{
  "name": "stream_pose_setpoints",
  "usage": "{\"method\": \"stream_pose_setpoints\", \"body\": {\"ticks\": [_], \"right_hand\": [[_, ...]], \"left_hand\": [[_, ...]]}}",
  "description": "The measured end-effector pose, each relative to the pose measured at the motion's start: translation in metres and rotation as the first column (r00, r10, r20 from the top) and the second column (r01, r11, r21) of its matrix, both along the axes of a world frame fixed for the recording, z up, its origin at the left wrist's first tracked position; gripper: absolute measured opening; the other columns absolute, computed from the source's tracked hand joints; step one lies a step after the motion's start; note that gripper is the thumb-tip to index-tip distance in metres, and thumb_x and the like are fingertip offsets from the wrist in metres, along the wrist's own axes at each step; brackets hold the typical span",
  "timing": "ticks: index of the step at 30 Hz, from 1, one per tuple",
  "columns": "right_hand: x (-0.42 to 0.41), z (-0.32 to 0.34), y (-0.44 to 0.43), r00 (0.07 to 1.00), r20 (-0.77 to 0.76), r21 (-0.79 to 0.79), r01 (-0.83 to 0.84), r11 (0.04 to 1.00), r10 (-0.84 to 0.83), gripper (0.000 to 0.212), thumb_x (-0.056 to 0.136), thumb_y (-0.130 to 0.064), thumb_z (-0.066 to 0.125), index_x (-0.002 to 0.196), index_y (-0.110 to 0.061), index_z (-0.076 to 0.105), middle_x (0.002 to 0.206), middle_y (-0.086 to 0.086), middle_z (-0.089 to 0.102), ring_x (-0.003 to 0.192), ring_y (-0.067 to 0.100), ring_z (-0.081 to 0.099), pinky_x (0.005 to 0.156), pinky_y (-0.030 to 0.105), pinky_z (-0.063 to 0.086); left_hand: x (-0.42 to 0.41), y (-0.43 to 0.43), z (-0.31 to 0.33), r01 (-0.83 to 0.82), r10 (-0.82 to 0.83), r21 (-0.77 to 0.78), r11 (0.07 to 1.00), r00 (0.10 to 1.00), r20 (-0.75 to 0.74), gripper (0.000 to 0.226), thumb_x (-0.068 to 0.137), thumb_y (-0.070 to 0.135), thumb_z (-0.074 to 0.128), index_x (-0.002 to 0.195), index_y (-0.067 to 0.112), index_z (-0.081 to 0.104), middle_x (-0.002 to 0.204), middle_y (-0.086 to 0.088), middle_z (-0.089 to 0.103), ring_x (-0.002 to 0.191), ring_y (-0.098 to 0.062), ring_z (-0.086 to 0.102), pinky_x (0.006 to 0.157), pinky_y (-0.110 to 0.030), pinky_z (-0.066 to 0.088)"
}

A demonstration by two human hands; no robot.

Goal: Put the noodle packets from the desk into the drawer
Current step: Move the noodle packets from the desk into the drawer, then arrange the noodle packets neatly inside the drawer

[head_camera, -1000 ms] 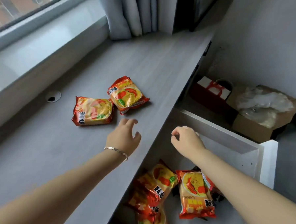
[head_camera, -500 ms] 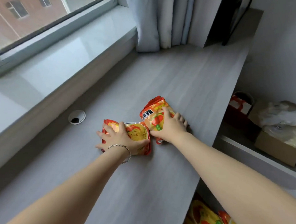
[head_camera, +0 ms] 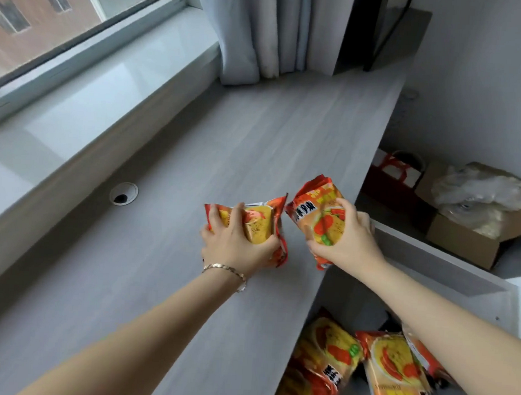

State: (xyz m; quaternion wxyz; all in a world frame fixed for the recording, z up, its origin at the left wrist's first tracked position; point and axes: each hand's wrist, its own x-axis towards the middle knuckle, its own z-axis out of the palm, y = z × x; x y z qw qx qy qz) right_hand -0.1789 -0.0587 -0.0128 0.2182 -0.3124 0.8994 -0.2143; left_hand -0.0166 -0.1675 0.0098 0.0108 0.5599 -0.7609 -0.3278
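Each grip is closed around one noodle packet: the left hand [head_camera: 235, 246] holds a packet [head_camera: 259, 223] above the table [head_camera: 226, 141], the right hand [head_camera: 346, 241] holds another [head_camera: 318, 215] at the table's right edge, above the open drawer [head_camera: 431, 263] holding more packets [head_camera: 329, 361].

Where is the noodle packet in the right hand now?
In the head view, the orange-red noodle packet is gripped by the right hand above the grey desk's right edge, beside the open drawer.

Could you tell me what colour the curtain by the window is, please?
The curtain is pale grey, in the head view.
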Motion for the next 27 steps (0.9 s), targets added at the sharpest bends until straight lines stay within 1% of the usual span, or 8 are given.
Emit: {"method": "stream_pose_setpoints", "body": {"ticks": [5, 12, 17, 19, 20, 22, 24, 27], "right_hand": [[-0.020, -0.015, 0.123, 0.997, -0.034, 0.125, 0.072, 0.990, -0.068, 0.107, 0.062, -0.043, 0.081, 0.145, -0.027, 0.014, 0.141, 0.014, 0.028, 0.134, 0.034, 0.024, 0.111, 0.049, 0.026], [-0.013, -0.068, 0.259, 0.975, 0.000, 0.377, 0.205, 0.903, -0.221, 0.110, 0.066, -0.059, 0.070, 0.148, -0.020, 0.008, 0.141, 0.021, 0.035, 0.130, 0.038, 0.037, 0.106, 0.044, 0.037], [-0.011, -0.072, 0.267, 0.987, 0.004, 0.383, 0.147, 0.912, -0.161, 0.103, 0.075, -0.066, 0.057, 0.149, -0.012, 0.009, 0.154, 0.021, 0.013, 0.143, 0.037, 0.015, 0.116, 0.046, 0.023], [-0.006, -0.057, 0.262, 0.993, -0.013, 0.230, 0.115, 0.967, -0.115, 0.087, 0.081, -0.060, 0.055, 0.146, -0.014, 0.021, 0.157, 0.014, 0.011, 0.145, 0.032, 0.014, 0.115, 0.044, 0.025], [-0.002, -0.049, 0.258, 0.995, 0.039, 0.113, 0.087, 0.990, -0.092, 0.074, 0.085, -0.053, 0.054, 0.143, -0.015, 0.029, 0.155, 0.010, 0.020, 0.142, 0.028, 0.023, 0.112, 0.041, 0.031], [0.009, -0.032, 0.249, 0.938, 0.344, -0.065, 0.071, 0.995, -0.045, 0.053, 0.091, -0.043, 0.050, 0.137, -0.018, 0.039, 0.143, 0.006, 0.041, 0.126, 0.018, 0.043, 0.099, 0.030, 0.040], [0.025, -0.022, 0.241, 0.761, 0.649, -0.124, 0.122, 0.985, -0.013, 0.047, 0.092, -0.044, 0.049, 0.133, -0.021, 0.045, 0.134, 0.001, 0.051, 0.118, 0.013, 0.048, 0.093, 0.024, 0.040], [0.037, -0.022, 0.232, 0.739, 0.671, -0.142, 0.053, 0.988, 0.057, 0.048, 0.084, -0.040, 0.064, 0.127, -0.022, 0.052, 0.118, -0.007, 0.056, 0.114, 0.011, 0.052, 0.085, 0.019, 0.047]], "left_hand": [[-0.013, 0.096, 0.020, 0.277, -0.276, 0.000, 0.961, 0.958, -0.072, 0.087, 0.057, 0.067, 0.050, 0.137, 0.040, 0.029, 0.157, 0.005, 0.002, 0.141, -0.033, 0.013, 0.111, -0.051, 0.032], [-0.011, 0.211, -0.006, 0.452, -0.460, 0.089, 0.887, 0.883, 0.097, 0.090, 0.064, 0.075, 0.053, 0.142, 0.044, 0.019, 0.158, 0.008, -0.010, 0.145, -0.031, 0.002, 0.116, -0.050, 0.024], [-0.011, 0.247, -0.016, 0.421, -0.431, 0.093, 0.902, 0.881, 0.194, 0.084, 0.070, 0.071, 0.055, 0.142, 0.042, 0.021, 0.159, 0.004, -0.007, 0.145, -0.033, 0.004, 0.115, -0.051, 0.025], [-0.010, 0.256, -0.017, 0.404, -0.416, 0.099, 0.909, 0.882, 0.223, 0.085, 0.071, 0.070, 0.056, 0.142, 0.041, 0.021, 0.159, 0.003, -0.007, 0.145, -0.034, 0.004, 0.115, -0.051, 0.026], [-0.008, 0.259, -0.018, 0.401, -0.415, 0.105, 0.910, 0.880, 0.233, 0.085, 0.071, 0.069, 0.057, 0.143, 0.041, 0.020, 0.159, 0.003, -0.007, 0.145, -0.034, 0.003, 0.115, -0.051, 0.026], [-0.003, 0.262, -0.020, 0.391, -0.405, 0.105, 0.915, 0.886, 0.226, 0.088, 0.072, 0.068, 0.058, 0.144, 0.039, 0.017, 0.159, 0.003, -0.007, 0.145, -0.033, 0.003, 0.115, -0.051, 0.025], [0.002, 0.264, -0.020, 0.434, -0.432, 0.048, 0.900, 0.870, 0.236, 0.096, 0.070, 0.068, 0.059, 0.147, 0.037, 0.010, 0.159, 0.004, -0.007, 0.145, -0.031, 0.003, 0.116, -0.049, 0.024], [0.009, 0.263, -0.022, 0.519, -0.496, -0.032, 0.854, 0.831, 0.251, 0.105, 0.070, 0.067, 0.060, 0.149, 0.035, -0.001, 0.159, 0.004, -0.009, 0.146, -0.028, 0.001, 0.117, -0.048, 0.023]]}}
